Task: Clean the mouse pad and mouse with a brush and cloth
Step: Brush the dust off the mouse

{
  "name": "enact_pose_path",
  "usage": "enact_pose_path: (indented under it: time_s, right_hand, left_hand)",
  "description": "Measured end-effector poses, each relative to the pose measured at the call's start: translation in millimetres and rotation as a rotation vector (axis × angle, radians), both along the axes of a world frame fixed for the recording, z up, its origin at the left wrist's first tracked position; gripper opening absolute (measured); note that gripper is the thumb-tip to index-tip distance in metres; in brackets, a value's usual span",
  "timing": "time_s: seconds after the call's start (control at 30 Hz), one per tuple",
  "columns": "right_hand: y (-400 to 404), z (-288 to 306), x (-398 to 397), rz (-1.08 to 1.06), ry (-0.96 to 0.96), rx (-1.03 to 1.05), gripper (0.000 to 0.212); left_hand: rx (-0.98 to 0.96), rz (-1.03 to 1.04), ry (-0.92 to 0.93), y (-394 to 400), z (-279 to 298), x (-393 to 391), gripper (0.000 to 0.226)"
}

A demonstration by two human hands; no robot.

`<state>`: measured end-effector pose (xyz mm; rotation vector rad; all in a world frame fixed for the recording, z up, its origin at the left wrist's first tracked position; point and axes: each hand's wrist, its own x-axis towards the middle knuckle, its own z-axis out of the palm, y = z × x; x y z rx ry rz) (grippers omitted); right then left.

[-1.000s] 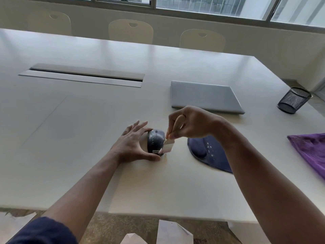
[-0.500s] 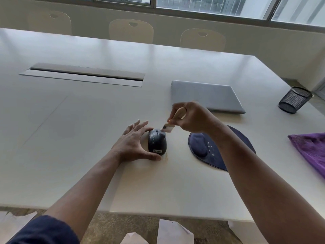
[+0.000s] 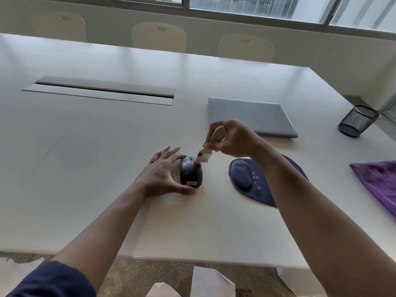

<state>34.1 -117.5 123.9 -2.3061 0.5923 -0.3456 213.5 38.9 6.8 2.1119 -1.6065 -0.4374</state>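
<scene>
White table (image 3: pixel 107 146), three pale chairs (image 3: pixel 159 36) behind, daylit windows (image 3: pixel 257 7) above.

Left hand (image 3: pixel 164 174) flat, fingers spread, thumb forward; right hand (image 3: pixel 233 138) curled, raised, both forearms outstretched.
</scene>
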Motion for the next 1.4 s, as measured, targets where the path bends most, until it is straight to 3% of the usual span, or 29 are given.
enact_pose_path:
  time_s: [0.17,0.37,0.57,0.73,0.83,1.1,1.27,1.4]
  right_hand:
    - [-8,-21,7,-0.133,-0.096,-0.045,0.008]
    - [-9,-30,9,-0.112,-0.062,-0.078,0.009]
    - [-17,-13,5,-0.044,-0.030,0.080,0.012]
    - [-12,-15,16,-0.102,-0.062,-0.031,0.010]
    - [-4,-20,19,-0.060,-0.009,-0.089,0.009]
    - [0,9,5,0.017,0.132,-0.008,0.011]
    - [-3,5,7,-0.193,-0.046,0.049,0.013]
    - [-7,-8,12,-0.446,-0.213,0.328,0.012]
  left_hand:
    - [0.002,-0.015,0.003,-1,0,0,0.115]
    - [0.001,-0.008,0.002,0,1,-1,0.116]
    - [0.005,-0.006,0.009,1,2,-1,0.115]
    - [0.008,-0.010,0.009,1,3,-2,0.117]
    - [0.007,-0.005,0.010,1,4,-2,0.117]
    - [0.004,0.003,0.014,1,3,-2,0.117]
    - [0.002,-0.005,0.021,1,3,-2,0.120]
    - [-0.006,0.009,0.027,2,3,-2,0.122]
